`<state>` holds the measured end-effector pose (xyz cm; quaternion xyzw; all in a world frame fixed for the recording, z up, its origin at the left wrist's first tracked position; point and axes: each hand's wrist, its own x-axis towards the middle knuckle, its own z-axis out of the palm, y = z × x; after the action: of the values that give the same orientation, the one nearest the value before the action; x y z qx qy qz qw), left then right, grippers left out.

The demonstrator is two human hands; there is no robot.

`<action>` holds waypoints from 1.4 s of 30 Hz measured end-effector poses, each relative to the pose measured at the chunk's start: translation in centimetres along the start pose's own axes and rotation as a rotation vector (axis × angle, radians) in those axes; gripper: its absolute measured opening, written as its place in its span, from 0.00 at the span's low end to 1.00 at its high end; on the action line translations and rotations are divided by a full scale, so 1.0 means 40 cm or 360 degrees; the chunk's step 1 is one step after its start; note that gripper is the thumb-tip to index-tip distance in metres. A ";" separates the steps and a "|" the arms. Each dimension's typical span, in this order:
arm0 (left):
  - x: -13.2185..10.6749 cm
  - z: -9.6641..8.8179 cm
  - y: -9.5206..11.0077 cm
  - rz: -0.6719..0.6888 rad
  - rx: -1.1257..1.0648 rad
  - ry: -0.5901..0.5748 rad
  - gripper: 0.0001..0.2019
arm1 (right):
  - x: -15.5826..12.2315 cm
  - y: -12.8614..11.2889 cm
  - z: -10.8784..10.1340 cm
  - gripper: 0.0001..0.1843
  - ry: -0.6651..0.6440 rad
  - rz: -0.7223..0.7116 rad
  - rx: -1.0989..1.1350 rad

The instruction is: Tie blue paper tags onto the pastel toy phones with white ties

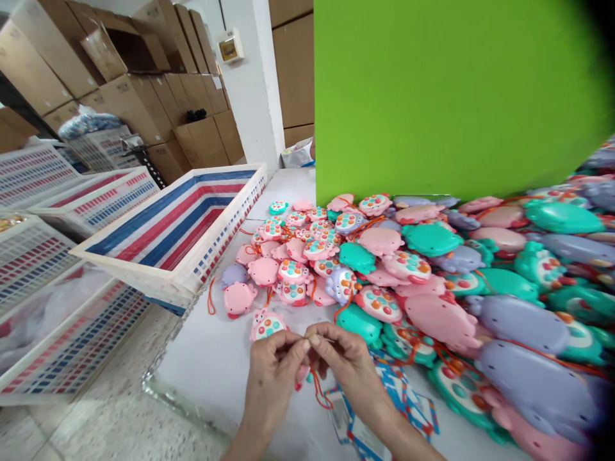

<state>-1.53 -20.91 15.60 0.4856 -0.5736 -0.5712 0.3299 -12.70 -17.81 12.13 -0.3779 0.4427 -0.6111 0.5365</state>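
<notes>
My left hand (273, 374) and my right hand (343, 362) meet fingertip to fingertip above the near edge of a white table (211, 358). Both pinch a thin orange cord (318, 389) that loops down between them. A pink toy (302, 374) shows partly below my left fingers, mostly hidden. Just beyond my hands lies a pink toy with coloured buttons (267, 324). A large heap of pink, teal and purple animal-shaped toys (432, 282) covers the table to the right.
Printed blue and red cards (398, 403) lie under my right wrist. A white basket lined with striped cloth (182, 224) stands at the table's left. More baskets (52, 282) sit lower left. Cardboard boxes (144, 96) stack behind. A green panel (451, 89) rises at the back.
</notes>
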 end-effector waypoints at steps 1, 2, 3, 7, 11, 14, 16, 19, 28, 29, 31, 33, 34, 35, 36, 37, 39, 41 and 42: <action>0.001 0.000 -0.002 -0.0020 -0.0042 -0.0011 0.10 | -0.002 -0.006 0.000 0.15 -0.0018 -0.0004 -0.0053; 0.003 -0.001 -0.004 -0.0038 -0.0095 -0.0022 0.10 | -0.004 -0.011 0.001 0.16 -0.0033 -0.0003 -0.0075; 0.004 -0.002 -0.006 -0.0049 -0.0153 -0.0032 0.10 | -0.006 -0.016 0.001 0.16 -0.0049 0.0001 -0.0073; 0.003 -0.011 -0.016 -0.0039 -0.0284 -0.0105 0.09 | -0.009 -0.024 -0.004 0.16 -0.0136 0.0058 0.0007; -0.004 -0.023 -0.018 0.0006 -0.0241 -0.0131 0.07 | -0.010 -0.023 -0.012 0.15 -0.0239 0.0172 0.0151; -0.008 -0.026 -0.018 0.0049 -0.0201 -0.0123 0.05 | -0.012 -0.021 -0.015 0.11 -0.0212 0.0324 0.0376; -0.010 -0.026 -0.019 0.0074 -0.0199 -0.0173 0.05 | -0.012 -0.019 -0.019 0.12 -0.0216 0.0443 0.0536; -0.014 -0.027 -0.025 0.0108 -0.0186 -0.0282 0.05 | -0.011 -0.018 -0.028 0.16 -0.0320 0.0589 0.0653; -0.024 -0.032 -0.040 0.0024 -0.0189 -0.0255 0.08 | -0.002 -0.027 -0.027 0.13 -0.0396 0.0512 0.0286; -0.024 -0.033 -0.039 -0.0012 -0.0227 -0.0274 0.09 | 0.000 -0.025 -0.023 0.13 -0.0373 0.0478 0.0218; -0.021 -0.034 -0.036 -0.0091 -0.0283 -0.0299 0.09 | 0.005 -0.024 -0.010 0.13 -0.0327 0.0397 0.0070; -0.014 -0.042 -0.030 -0.0133 -0.0330 -0.0272 0.08 | 0.006 -0.028 0.002 0.11 -0.0281 0.0287 -0.0107; -0.005 -0.051 -0.024 -0.0134 -0.0361 -0.0224 0.08 | 0.004 -0.033 0.003 0.10 -0.0247 0.0226 -0.0220; 0.008 -0.065 -0.015 -0.0121 -0.0395 -0.0157 0.08 | 0.000 -0.040 0.001 0.10 -0.0191 0.0161 -0.0342; 0.026 -0.086 -0.001 -0.0082 -0.0419 -0.0069 0.08 | -0.006 -0.047 -0.008 0.10 -0.0124 0.0099 -0.0463; 0.049 -0.114 0.019 -0.0004 -0.0408 0.0061 0.08 | -0.014 -0.054 -0.024 0.10 -0.0053 0.0055 -0.0580; 0.108 -0.189 0.074 0.0247 -0.0299 0.0345 0.10 | -0.036 -0.063 -0.072 0.11 0.0026 0.0042 -0.0741; 0.177 -0.276 0.145 0.0505 -0.0155 0.0658 0.13 | -0.069 -0.061 -0.135 0.11 0.0034 0.0128 -0.0849; 0.213 -0.318 0.181 0.0548 -0.0148 0.0716 0.15 | -0.091 -0.056 -0.167 0.12 0.0059 0.0187 -0.0896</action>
<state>6.41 -34.03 22.80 0.4799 -0.5332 -0.4103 0.5630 -19.19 -13.24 12.15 -0.4744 0.6259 -0.4387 0.4368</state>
